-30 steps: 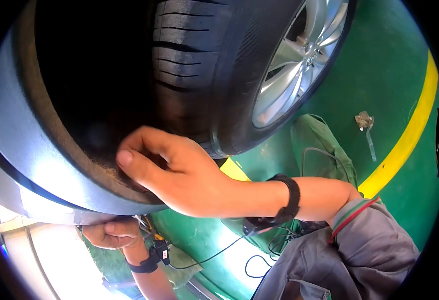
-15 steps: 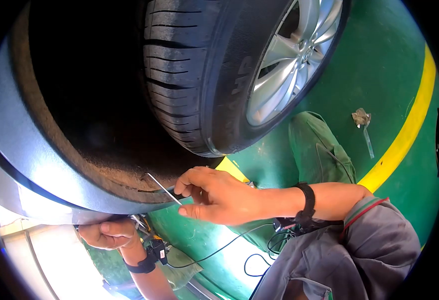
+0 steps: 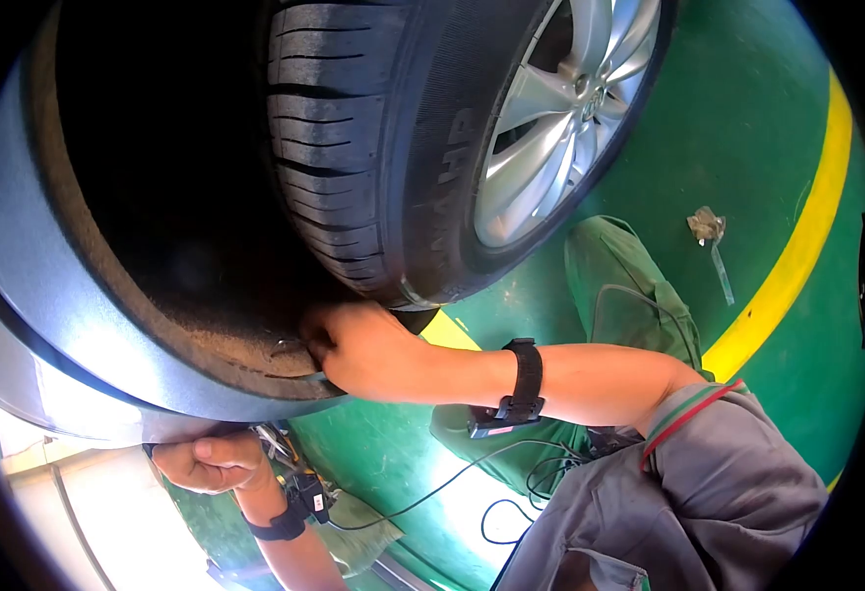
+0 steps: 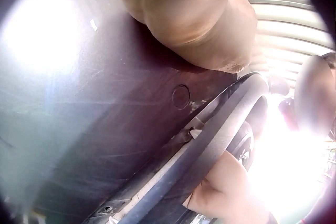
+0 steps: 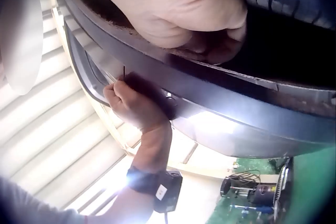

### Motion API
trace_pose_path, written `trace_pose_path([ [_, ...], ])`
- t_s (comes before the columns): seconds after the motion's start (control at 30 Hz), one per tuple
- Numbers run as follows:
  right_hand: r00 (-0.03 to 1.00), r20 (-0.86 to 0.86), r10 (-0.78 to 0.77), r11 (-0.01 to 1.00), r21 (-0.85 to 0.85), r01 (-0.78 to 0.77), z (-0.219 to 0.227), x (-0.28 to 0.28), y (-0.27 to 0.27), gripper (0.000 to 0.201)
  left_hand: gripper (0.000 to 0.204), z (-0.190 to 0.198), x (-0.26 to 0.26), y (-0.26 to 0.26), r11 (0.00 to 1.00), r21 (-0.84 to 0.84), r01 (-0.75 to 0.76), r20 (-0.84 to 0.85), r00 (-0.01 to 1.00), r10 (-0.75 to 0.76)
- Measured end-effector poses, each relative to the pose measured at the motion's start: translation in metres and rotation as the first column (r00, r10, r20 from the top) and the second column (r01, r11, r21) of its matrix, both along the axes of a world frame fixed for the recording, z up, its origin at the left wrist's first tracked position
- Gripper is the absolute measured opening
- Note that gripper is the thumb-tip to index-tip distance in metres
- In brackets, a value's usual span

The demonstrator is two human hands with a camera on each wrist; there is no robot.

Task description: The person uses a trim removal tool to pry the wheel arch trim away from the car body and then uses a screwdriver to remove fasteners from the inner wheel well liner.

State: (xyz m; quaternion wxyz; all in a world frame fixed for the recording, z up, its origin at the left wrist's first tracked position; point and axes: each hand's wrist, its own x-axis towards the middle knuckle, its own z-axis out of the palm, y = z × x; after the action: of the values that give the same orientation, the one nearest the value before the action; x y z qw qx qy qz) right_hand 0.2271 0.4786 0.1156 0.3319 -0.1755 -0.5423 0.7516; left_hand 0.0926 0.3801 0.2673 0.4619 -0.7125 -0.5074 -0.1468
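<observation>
At the inner lip of the wheel arch [image 3: 196, 345], the right hand [image 3: 368, 350] has its fingers curled, with the bent tip of a thin metal rod [image 3: 280, 347] beside them; the rest of the rod is hidden. In the right wrist view that hand [image 5: 178, 14] covers part of the lip, its fingertips partly in shadow. Below the bumper [image 3: 88, 305], the left hand [image 3: 211, 465] has curled fingers at a dark panel [image 5: 149, 90], gripping its edge. The left wrist view shows the panel's flat face [image 4: 142, 98] under the left hand [image 4: 194, 19].
The tyre [image 3: 329, 138] and silver rim [image 3: 550, 138] stand above the right hand. Cables [image 3: 511, 507] lie near the knees. A crumpled scrap [image 3: 706, 227] and a yellow line [image 3: 806, 236] are on the green floor. Equipment [image 5: 252, 192] stands beyond the bumper.
The right hand, pinching the metal rod half a second ago, has moved up and left, in against the arch lip. Its fingers now hide most of the rod. The left hand stays put.
</observation>
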Motion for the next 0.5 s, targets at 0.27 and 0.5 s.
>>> trace_pose_path([
  [0.27,1.0,-0.025,0.004,0.988,-0.156,-0.008,0.029,-0.014,0.021,0.026,0.03,-0.001,-0.002,-0.003,1.0,0.013,-0.008,0.0,1.0,0.008],
  [0.5,0.89,-0.434,-0.141,0.901,-0.429,-0.066,0.043,0.001,0.025,0.043,0.032,-0.001,-0.001,-0.001,1.0,0.023,0.004,0.01,1.0,-0.005],
])
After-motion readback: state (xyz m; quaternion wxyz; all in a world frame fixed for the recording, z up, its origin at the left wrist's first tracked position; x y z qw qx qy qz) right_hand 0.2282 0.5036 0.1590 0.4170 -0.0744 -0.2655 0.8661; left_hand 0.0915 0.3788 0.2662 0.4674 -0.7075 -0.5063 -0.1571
